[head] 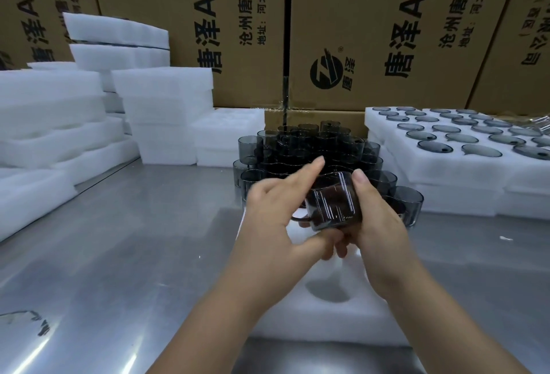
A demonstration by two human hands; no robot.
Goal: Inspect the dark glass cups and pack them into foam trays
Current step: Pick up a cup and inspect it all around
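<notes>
A dark glass cup (333,204) with a thin handle is held tilted between both hands above a white foam tray (327,308) near me. My right hand (378,216) grips its right side, thumb over the rim. My left hand (276,213) holds its left side, thumb under the cup and forefinger stretched out above it. Behind stands a heap of several dark glass cups (312,150) on the metal table. The tray shows a round hollow below my hands.
Foam trays filled with dark cups (464,147) are stacked at the right. Empty foam trays (166,105) are piled at the left and back. Printed cardboard boxes (372,31) wall off the rear. The steel table (134,239) stretches to the left.
</notes>
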